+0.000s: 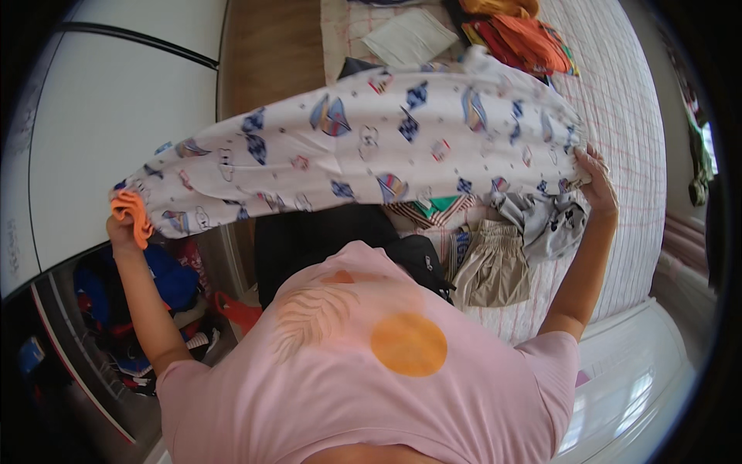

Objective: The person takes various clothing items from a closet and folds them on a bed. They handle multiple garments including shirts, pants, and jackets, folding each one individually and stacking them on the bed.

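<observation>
A long white garment (363,139) printed with sailboats, kites and small animal faces is stretched sideways in front of me at chest height. My left hand (119,232) grips its left end, where an orange cuff (133,215) hangs over the fingers and partly hides them. At the other end, my right hand (597,182) pinches the fabric near its lower corner. The cloth bows upward in the middle, and its far edge looks loose and slightly blurred. Whether it is trousers or a top I cannot tell.
On the checked bedspread (618,100) lie beige shorts (492,267), a grey printed garment (553,224), a folded pale cloth (410,36) and orange clothes (529,45). A black bag (421,261) is close before me. Left stands a white wardrobe (124,116), with clothes (166,274) piled inside.
</observation>
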